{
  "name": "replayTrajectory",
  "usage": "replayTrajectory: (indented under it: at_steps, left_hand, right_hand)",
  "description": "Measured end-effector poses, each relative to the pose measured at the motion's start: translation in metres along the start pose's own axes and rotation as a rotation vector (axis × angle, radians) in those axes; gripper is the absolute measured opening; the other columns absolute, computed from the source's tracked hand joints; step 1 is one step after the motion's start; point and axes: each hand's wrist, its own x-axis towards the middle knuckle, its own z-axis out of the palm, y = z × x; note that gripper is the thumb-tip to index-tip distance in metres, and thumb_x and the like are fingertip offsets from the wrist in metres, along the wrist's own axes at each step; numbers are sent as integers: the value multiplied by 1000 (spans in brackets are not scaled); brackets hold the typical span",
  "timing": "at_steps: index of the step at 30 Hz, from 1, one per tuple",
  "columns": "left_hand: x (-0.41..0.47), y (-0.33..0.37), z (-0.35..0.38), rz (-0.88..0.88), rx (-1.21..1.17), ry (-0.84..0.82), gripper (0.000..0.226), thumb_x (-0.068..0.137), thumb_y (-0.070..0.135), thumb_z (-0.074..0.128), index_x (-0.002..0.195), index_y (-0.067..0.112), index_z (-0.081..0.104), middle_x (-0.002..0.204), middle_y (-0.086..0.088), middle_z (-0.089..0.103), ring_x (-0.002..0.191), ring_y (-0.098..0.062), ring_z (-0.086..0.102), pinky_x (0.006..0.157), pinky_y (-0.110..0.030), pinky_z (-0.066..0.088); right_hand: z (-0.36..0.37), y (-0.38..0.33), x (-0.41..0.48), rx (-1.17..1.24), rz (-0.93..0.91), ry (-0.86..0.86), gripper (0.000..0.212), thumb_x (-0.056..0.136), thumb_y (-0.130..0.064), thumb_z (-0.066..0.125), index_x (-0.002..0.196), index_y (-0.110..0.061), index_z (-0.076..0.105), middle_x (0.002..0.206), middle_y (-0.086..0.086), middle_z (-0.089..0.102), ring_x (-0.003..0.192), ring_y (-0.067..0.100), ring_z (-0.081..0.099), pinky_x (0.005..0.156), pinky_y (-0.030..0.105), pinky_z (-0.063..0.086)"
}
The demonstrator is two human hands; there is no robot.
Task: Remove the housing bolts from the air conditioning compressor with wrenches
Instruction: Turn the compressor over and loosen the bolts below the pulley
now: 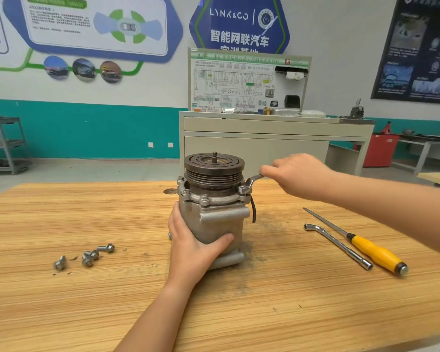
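The grey air conditioning compressor point(217, 222) stands upright on the wooden table point(87, 301), its dark pulley point(214, 165) on top. My left hand point(191, 246) grips the lower housing from the left, thumb across the front. My right hand point(295, 174) holds the handle of a silver wrench point(250, 182), whose ring end sits over a bolt on the right side of the flange. Several bolts point(204, 199) still stand in the flange. Several loose bolts point(89, 256) lie on the table to the left.
A bent socket wrench point(338, 246) and a yellow-handled screwdriver point(376, 254) lie on the table to the right. Dark grit surrounds the compressor base. A grey cabinet with a wiring board point(249, 85) stands behind the table; a metal shelf point(5, 146) stands at far left.
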Motion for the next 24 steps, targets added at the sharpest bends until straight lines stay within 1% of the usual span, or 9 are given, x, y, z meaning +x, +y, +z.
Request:
replayTrajectory:
  at_steps: [2,5,7,9,10,13,15,19,24]
  left_hand:
    - [-1,0,0,0,1,3,131,47,57,80,148,36,-1,150,15,11,122,9,16,101,-23,23]
    - [-1,0,-1,2,3,5,131,45,59,78,147,37,-1,149,16,12,122,10,17,102,-23,23]
    - [0,0,0,4,11,4,131,46,58,79,147,37,-1,149,16,12,126,7,18,102,-23,23]
    - [0,-1,0,12,17,2,130,48,56,80,148,36,-1,149,17,11,125,7,18,102,-22,23]
    - [0,-1,0,19,22,2,130,49,55,81,148,34,-1,149,17,9,123,9,17,101,-22,23]
    - [0,-1,-1,22,46,0,131,52,52,82,149,30,-3,151,19,3,122,11,13,102,-21,21]
    - [0,0,0,18,50,0,131,53,52,82,149,29,-3,151,18,1,123,10,13,103,-21,20]
    - [0,0,0,16,53,8,130,54,50,83,149,28,-2,152,15,3,128,8,14,104,-21,19]
    - [-1,0,0,14,34,11,129,53,49,84,149,31,0,151,13,8,123,10,14,103,-21,20]
  right_hand:
    - [10,-10,13,67,-2,116,29,90,2,46,116,-8,53,96,8,65,85,26,62,78,36,50]
    - [21,-23,24,191,-13,400,25,68,16,67,87,1,67,84,15,71,71,27,68,68,39,56]
    - [24,-29,27,221,18,353,23,76,9,64,97,-2,66,93,12,70,81,26,68,77,41,51]
    - [24,-30,22,330,171,320,21,95,-11,47,113,-8,57,107,7,66,98,24,60,85,39,41]
    - [21,-30,16,456,285,363,25,98,-18,39,116,-9,53,102,6,64,95,25,59,78,36,40]
    - [1,-33,-12,804,476,465,31,99,-23,31,126,-11,41,63,-2,50,55,19,50,49,28,33]
    - [-13,-38,-35,687,427,314,37,99,-25,30,135,-18,33,53,-4,44,47,16,46,44,28,34]
    - [-33,-55,-69,417,325,-23,47,99,-29,26,141,-36,8,62,-6,44,62,19,50,52,31,39]
    - [-46,-60,-68,286,342,-52,54,98,-24,28,143,-37,1,62,-7,39,59,19,40,44,28,25]
